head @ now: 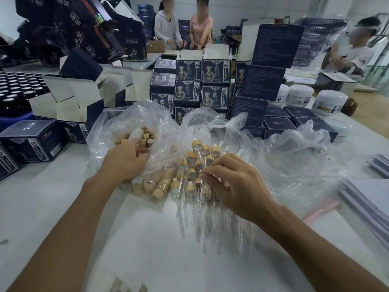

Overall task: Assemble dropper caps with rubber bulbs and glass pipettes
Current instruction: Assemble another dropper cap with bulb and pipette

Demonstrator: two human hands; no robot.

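Far left of the clear plastic bag (117,127), on the white table (147,249): a blue crate (16,120) packed with dark round-capped bottles (19,87), and dark printed cartons (31,140), some with white flaps open.

Clear plastic bag: thin, crinkled film, mouth open; contents are loose dropper caps (145,137), short cylinders with a light wood-look finish and white inserts, some pressed against the film at the bag's near edge. The left hand (124,159) is inside the mouth, fingers curled down among the caps; whether it grips one cannot be told.

Just right of the bag: a heap of assembled droppers (197,163), wood-look collars with white bulbs, and clear, slender glass pipettes (202,224) lying on the table, tips toward the viewer. The right hand (237,186) rests on this heap, fingertips (203,175) bent and drawn together, pinching at a pipette's upper end.

Behind the bag: stacked square dark-blue boxes (212,85) with a printed figure.

Right of the bag: more crumpled clear film (294,157), white lidded jars (328,102), and a stack of flat grey sheets (366,199).
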